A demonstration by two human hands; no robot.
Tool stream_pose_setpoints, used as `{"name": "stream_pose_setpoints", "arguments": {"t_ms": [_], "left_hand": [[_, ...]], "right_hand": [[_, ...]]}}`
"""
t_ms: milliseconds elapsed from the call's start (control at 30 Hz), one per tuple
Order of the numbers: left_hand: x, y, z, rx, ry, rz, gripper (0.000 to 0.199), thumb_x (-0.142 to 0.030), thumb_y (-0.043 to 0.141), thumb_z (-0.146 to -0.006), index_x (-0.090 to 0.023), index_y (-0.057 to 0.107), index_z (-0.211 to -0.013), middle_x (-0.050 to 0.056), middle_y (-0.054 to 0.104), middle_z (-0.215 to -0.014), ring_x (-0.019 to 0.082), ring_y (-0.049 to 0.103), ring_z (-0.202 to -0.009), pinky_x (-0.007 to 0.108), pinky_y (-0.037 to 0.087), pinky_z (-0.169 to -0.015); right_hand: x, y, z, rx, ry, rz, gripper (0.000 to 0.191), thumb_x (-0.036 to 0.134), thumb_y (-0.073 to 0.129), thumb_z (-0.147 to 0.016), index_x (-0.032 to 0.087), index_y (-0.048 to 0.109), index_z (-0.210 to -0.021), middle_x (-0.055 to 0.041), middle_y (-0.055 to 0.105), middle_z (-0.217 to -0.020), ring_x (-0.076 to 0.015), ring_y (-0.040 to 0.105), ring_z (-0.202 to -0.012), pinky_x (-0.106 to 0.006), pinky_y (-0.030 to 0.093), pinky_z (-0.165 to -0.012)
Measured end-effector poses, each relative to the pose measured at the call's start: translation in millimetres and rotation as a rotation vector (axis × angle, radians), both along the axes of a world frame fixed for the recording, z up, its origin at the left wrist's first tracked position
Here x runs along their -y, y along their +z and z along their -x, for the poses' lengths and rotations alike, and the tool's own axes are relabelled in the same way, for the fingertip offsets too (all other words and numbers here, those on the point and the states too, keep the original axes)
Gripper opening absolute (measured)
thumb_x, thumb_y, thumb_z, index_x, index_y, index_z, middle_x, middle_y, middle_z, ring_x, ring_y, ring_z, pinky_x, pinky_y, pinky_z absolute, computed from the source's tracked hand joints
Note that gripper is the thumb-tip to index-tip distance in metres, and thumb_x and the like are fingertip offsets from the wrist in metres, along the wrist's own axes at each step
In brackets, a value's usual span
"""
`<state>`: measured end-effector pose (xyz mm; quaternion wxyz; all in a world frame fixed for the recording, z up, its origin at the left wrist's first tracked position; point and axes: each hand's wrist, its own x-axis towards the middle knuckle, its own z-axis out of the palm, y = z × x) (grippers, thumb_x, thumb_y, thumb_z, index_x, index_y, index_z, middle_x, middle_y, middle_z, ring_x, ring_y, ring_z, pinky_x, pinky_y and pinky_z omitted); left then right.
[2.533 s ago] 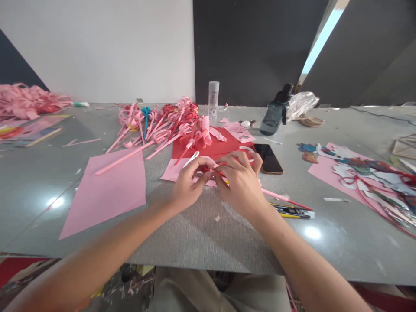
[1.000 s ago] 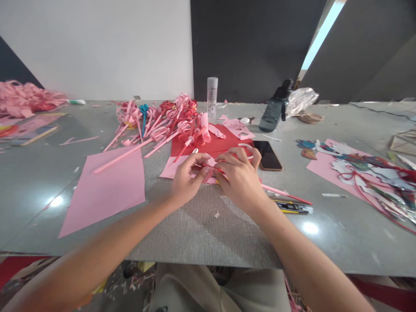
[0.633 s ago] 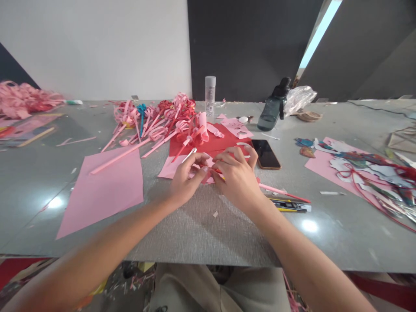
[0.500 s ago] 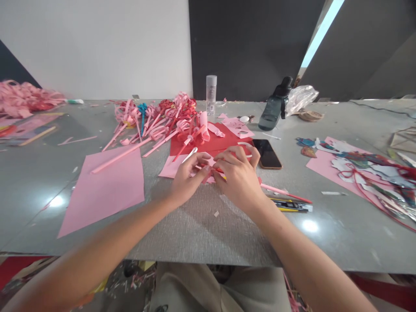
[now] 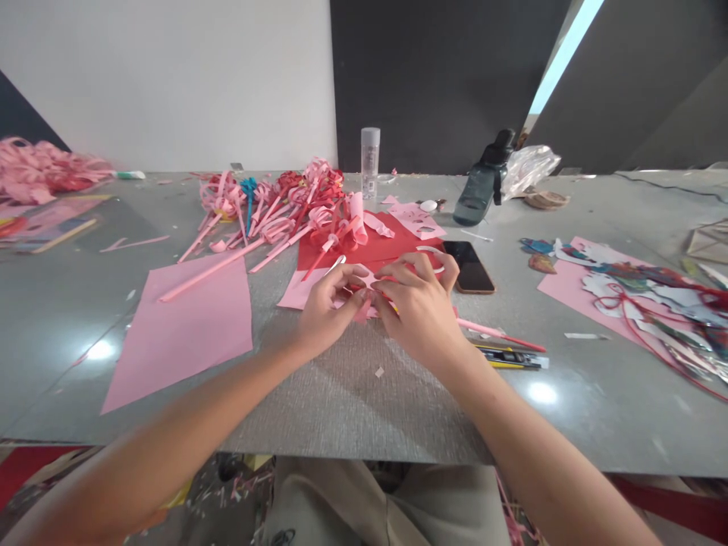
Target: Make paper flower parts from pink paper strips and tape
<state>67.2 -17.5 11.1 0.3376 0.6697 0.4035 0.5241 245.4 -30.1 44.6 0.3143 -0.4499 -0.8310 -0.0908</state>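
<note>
My left hand (image 5: 333, 307) and my right hand (image 5: 418, 303) meet over the middle of the table, fingertips pinched close together. Between them is a small pink paper piece (image 5: 368, 277), partly hidden by the fingers. Beneath lie a pink sheet (image 5: 293, 294) and a red sheet (image 5: 318, 254). White-handled scissors, by the look of the loops (image 5: 337, 262), show beside my left fingers, mostly covered. A pink and red paper stick (image 5: 483, 328) and a yellow-black utility knife (image 5: 509, 358) rest right of my right wrist.
A pink sheet (image 5: 187, 334) lies left, under a paper stick. Behind are curled paper flowers (image 5: 284, 201), a clear bottle (image 5: 370, 163) and a dark water bottle (image 5: 481, 182). A phone (image 5: 469, 267) lies right of my hand; painted cutouts (image 5: 642, 280) lie farther right.
My fingers have shifted slightly around the pink paper, and more of it shows between the fingertips. The things on the table stay in place.
</note>
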Motion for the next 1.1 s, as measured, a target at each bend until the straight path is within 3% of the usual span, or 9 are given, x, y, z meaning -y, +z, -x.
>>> {"name": "stream_pose_setpoints", "arguments": {"t_ms": [200, 500, 800, 1100], "left_hand": [[2.1, 2.3, -1.7, 0.008, -0.006, 0.028, 0.02, -0.019, 0.068, -0.09, -0.02, 0.064, -0.11, 0.003, 0.069, -0.097, 0.014, 0.069, -0.092, 0.024, 0.055, -0.077], [0.2, 1.8, -0.7, 0.049, -0.061, 0.077, 0.018, -0.022, 0.064, -0.095, -0.018, 0.061, -0.112, -0.001, 0.067, -0.08, 0.011, 0.068, -0.072, 0.021, 0.054, -0.066], [-1.1, -1.6, -2.3, 0.097, -0.057, 0.097, 0.021, -0.018, 0.067, -0.089, -0.019, 0.063, -0.109, 0.002, 0.068, -0.093, 0.012, 0.07, -0.086, 0.02, 0.059, -0.069], [-1.4, -1.5, -0.7, 0.069, -0.061, 0.075, 0.021, -0.017, 0.067, -0.088, -0.019, 0.063, -0.109, 0.004, 0.068, -0.098, 0.014, 0.067, -0.094, 0.024, 0.054, -0.08]], "right_hand": [[-0.7, -0.3, 0.1, 0.023, -0.002, 0.018, 0.019, 0.022, 0.062, -0.099, 0.024, 0.078, -0.089, 0.0005, 0.079, -0.114, -0.0275, 0.057, -0.12, -0.053, 0.013, -0.114], [-1.4, 1.5, 0.9, 0.043, -0.015, 0.028, 0.017, 0.019, 0.062, -0.098, 0.023, 0.076, -0.088, -0.0005, 0.079, -0.114, -0.0266, 0.057, -0.12, -0.051, 0.014, -0.114], [-0.5, 1.6, 0.3, 0.059, -0.013, 0.039, 0.019, 0.023, 0.061, -0.1, 0.024, 0.078, -0.091, -0.0015, 0.078, -0.117, -0.0283, 0.056, -0.121, -0.053, 0.014, -0.113], [-1.7, 1.0, -0.3, 0.07, -0.001, 0.055, 0.02, 0.018, 0.06, -0.099, 0.023, 0.077, -0.088, -0.0022, 0.079, -0.115, -0.0288, 0.057, -0.122, -0.055, 0.013, -0.115]]}}
